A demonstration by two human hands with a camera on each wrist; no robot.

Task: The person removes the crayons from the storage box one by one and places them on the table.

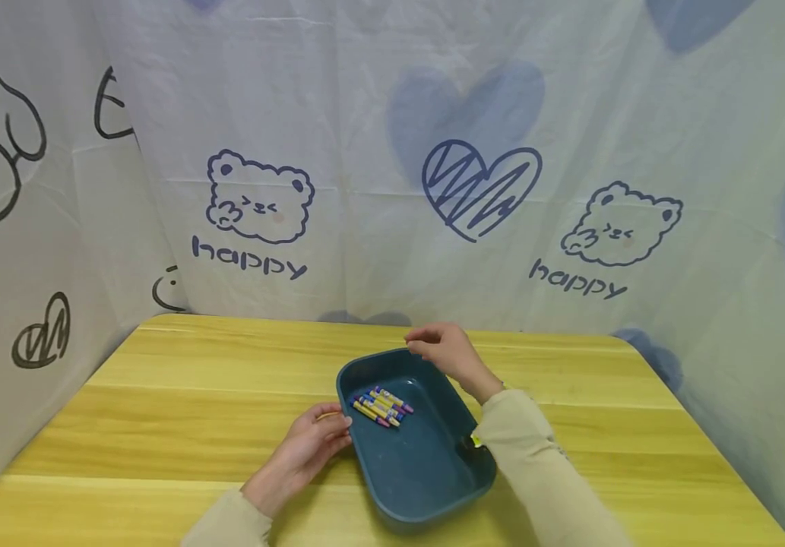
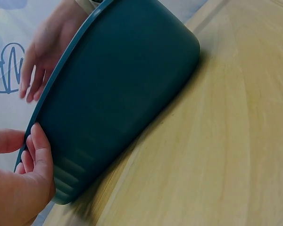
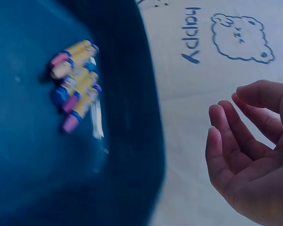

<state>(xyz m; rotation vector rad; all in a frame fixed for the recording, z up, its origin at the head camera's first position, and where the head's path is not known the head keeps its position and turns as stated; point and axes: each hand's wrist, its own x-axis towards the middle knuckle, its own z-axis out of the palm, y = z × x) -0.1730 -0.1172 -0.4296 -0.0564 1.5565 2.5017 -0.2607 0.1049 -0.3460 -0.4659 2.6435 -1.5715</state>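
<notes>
Crayons slant across the teal bin, one hand pinching its rim

My left hand [image 1: 306, 441] is clamped on the left rim of the teal bin [image 1: 419, 463], thumb on one side of the edge and fingers against the outer wall. My right hand [image 1: 448, 353] is up by the far right corner, holding nothing — the fingers bend loosely, the palm is hollow, and the right wrist view shows a gap between it and the bin

The bin stands on the wood-grained table [image 1: 214, 380], turned so that its long axis runs from far left to near right. Inside, on the floor near the far left wall, lie the crayons [image 1: 380, 406], a small bunch side by side and touching. Their long axes run nearly parallel, also from far left to near right, but more sideways than the bin's own, and the pink, cream and purple ends I can make out point to my right and a little towards me

My right sleeve [image 1: 529, 448] crosses in front of the bin's near right side — a bit of something dark and yellow [image 1: 477, 440] shows at its edge, too hidden to name. Behind the table hangs a pale cloth [image 1: 365, 114] printed with hearts, bear heads and the word "happy"
</notes>
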